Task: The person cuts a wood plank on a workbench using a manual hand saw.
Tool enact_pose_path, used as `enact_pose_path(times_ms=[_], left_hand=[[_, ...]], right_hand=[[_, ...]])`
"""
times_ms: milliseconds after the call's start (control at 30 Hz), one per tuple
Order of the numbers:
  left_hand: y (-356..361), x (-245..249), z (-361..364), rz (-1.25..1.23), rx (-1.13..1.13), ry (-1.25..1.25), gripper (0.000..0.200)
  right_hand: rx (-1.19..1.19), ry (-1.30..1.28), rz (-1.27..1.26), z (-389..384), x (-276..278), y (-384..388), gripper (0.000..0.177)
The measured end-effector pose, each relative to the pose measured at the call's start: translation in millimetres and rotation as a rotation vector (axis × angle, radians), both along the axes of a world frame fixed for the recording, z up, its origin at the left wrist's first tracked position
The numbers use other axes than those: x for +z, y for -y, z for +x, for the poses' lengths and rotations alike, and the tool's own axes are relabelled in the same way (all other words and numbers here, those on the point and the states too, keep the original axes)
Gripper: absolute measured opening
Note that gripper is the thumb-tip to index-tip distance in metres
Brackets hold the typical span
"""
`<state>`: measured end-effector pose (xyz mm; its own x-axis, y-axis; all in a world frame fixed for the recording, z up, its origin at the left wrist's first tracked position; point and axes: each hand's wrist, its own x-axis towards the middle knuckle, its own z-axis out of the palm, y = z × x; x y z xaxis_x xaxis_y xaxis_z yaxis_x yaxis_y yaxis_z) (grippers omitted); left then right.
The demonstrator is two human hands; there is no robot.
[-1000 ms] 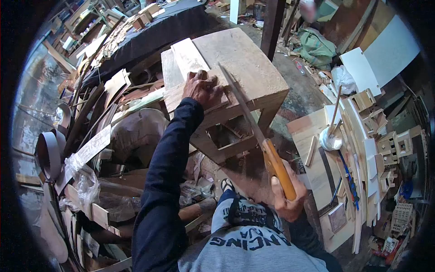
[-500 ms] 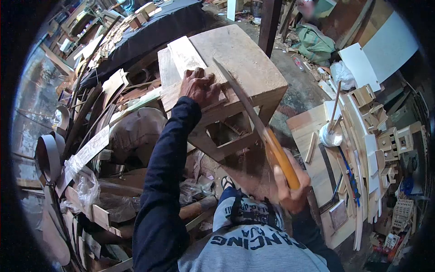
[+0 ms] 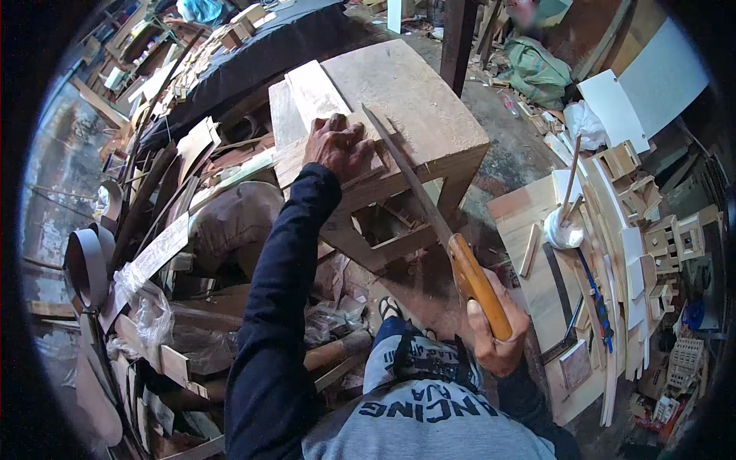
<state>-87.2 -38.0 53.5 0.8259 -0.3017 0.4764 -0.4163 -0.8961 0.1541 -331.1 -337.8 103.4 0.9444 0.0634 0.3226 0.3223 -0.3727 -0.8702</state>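
A worn wooden stool (image 3: 429,107) stands in front of me with a pale plank (image 3: 316,90) lying across its top. My left hand (image 3: 338,146) presses flat on a narrow wood strip (image 3: 291,159) at the stool's near edge. My right hand (image 3: 498,337) grips the orange wooden handle of a hand saw (image 3: 475,282). The saw's blade (image 3: 405,175) runs up and left, its teeth resting in the wood just right of my left hand's fingers.
Scrap boards and offcuts (image 3: 192,146) pile up on the left beside a black sheet (image 3: 261,46). On the right a low board (image 3: 529,261) carries a white cup (image 3: 561,234) with sticks, small wooden model houses (image 3: 675,238) and strips. A dark post (image 3: 460,34) stands behind the stool.
The saw pushed forward through the wood half a second ago, then drew back toward me. My left hand stayed pressed on the strip.
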Motion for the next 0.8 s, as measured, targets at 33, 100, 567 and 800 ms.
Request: enact_pose_path(times_ms=[33, 100, 567, 800], left_hand=[[3, 2, -2, 0.005, -0.001, 0.0, 0.038], [2, 6, -1, 0.018, -0.022, -0.006, 0.038], [-3, -5, 5, 0.029, -0.019, 0.022, 0.04], [-2, -2, 4, 0.044, -0.021, 0.027, 0.04]], right_hand=[[0.007, 0.013, -0.003, -1, 0, 1, 0.04], [-0.008, -0.098, 0.034, 20, 3, -14, 0.04], [0.011, 0.053, 0.06, 61, -20, -35, 0.042], [0.003, 0.005, 0.084, 86, -29, -50, 0.041]])
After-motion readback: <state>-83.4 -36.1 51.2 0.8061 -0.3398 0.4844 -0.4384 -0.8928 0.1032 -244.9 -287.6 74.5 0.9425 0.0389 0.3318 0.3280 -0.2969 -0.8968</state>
